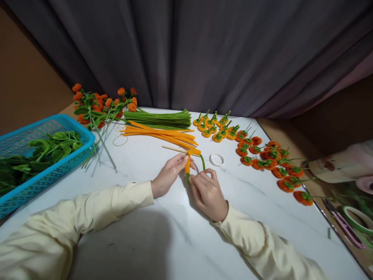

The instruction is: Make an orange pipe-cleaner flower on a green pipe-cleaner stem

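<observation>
Near the middle of the white table (140, 233), my left hand (170, 174) is closed on a coiled yellow-orange pipe cleaner (187, 165). The coil bends at its top into a second wound stretch lying to the right. A green pipe cleaner (203, 161) curves down from that right end, and a green tip shows below the coil. My right hand (208, 190) is pinched at this lower green end, just right of my left fingers. A thin wooden stick (175, 148) lies behind the coil. To the right rests a white ring (217, 159), perhaps a tape roll.
Behind lie bundles of green (160, 118) and orange pipe cleaners (163, 135). Yellow pumpkin-like pieces (218, 137) and orange ones (271, 154) stand at right. A blue basket (90, 142) holds green leaves at left, beside orange-topped stems (99, 103). Pliers (345, 225) and green tape (358, 217) lie far right.
</observation>
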Available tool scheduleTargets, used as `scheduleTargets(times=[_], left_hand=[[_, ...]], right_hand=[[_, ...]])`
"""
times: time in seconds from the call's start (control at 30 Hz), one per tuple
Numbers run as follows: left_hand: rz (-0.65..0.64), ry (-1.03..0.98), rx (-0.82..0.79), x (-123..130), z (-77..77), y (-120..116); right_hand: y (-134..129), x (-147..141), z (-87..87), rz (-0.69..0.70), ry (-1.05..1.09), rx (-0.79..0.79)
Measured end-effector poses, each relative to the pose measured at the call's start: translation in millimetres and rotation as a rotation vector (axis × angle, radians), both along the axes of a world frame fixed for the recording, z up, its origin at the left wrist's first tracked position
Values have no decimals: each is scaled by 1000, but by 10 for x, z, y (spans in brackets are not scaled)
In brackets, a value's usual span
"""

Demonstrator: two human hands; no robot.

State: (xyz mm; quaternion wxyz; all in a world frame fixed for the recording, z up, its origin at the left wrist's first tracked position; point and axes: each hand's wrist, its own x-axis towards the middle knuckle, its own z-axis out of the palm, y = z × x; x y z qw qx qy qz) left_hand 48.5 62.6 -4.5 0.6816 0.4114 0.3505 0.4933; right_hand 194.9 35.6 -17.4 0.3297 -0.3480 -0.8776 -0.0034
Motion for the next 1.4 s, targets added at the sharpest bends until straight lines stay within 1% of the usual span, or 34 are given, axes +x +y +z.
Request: scheduleTargets(times=[0.13,0.23,0.4,0.6,0.8,1.1,1.2,1.33,1.4], left_hand=[[1,-133,-99,72,-6,-15],[24,-180,-106,115,-4,-36],[61,-211,-109,150,-21,-56],[61,-236,-130,132,-30,-3],[11,-313,-182,129,-4,23],[31,-242,-131,153,-20,-36],[12,-243,-168,134,-37,-5],[-9,-322,-233,81,-84,75],[-29,-357,-248,59,-94,104]], right_hand=[[4,-34,-11,-31,-13,27],[2,-55,-12,-65,-21,63],[1,-89,2,-115,-8,89],[24,-62,11,-131,-19,69],[20,-52,-28,-120,-55,75],[55,-58,-75,-120,-60,117],[68,-57,-63,-130,-46,127],[82,-26,-29,-191,-18,90],[84,-2,-23,-195,-23,81]])
